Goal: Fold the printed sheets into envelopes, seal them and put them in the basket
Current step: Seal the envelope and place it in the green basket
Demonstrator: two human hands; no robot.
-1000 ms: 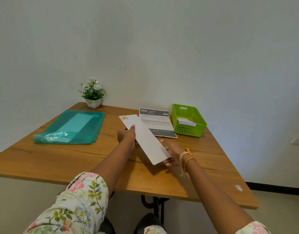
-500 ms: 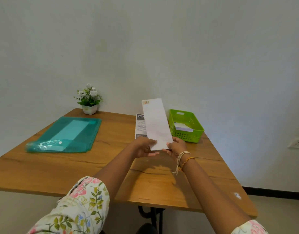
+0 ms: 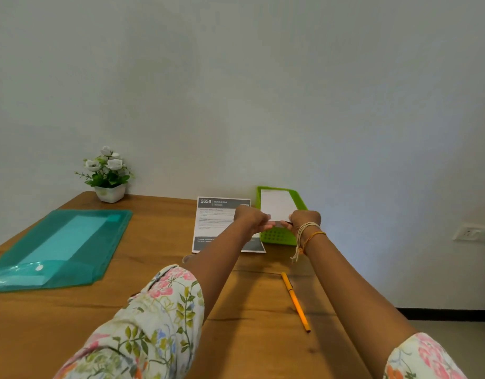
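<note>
Both hands have carried the long white paper envelope [image 3: 275, 205] forward from above the middle of the wooden table [image 3: 71, 318]; it now hangs over the green plastic basket [image 3: 277, 236] at the far right of the tabletop, its far end reaching past the basket's back rim. The left hand [image 3: 251, 218] pinches the envelope's near left corner between thumb and fingers, and the right hand [image 3: 304, 218], with thread and orange bands round its wrist, pinches the near right corner. The envelope is held nearly flat and foreshortened; whether it touches the basket cannot be told.

Just left of the basket a printed white sheet with grey bands and the number 2659 [image 3: 216, 217] lies flat on the table, partly under the left forearm. A yellow pencil [image 3: 294, 300] lies on the wood near the right forearm. A translucent teal plastic folder [image 3: 60, 244] rests at the left side, and a small white pot of white flowers [image 3: 107, 173] stands in the far left corner against the wall. Both sleeves are floral.
</note>
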